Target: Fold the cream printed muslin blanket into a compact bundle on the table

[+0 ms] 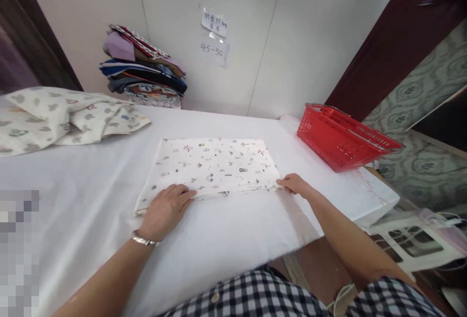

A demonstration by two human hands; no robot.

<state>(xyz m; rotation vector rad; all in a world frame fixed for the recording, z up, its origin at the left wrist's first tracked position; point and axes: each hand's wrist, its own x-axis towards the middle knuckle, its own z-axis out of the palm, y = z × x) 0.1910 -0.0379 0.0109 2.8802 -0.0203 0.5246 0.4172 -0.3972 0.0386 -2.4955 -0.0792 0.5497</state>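
Observation:
A folded white cloth (215,164) with small printed figures lies flat in the middle of the white-covered table (91,181). My left hand (166,210) rests palm down on the cloth's near left edge, fingers stretched out flat. My right hand (294,183) is at the cloth's near right corner, fingers closed on the edge of the fabric. A bracelet circles my left wrist.
A heap of unfolded patterned cloth (62,117) lies at the table's left. A stack of folded colourful fabrics (142,69) stands against the back wall. A red plastic basket (343,137) sits at the right end. White plastic items (408,239) are on the floor at right.

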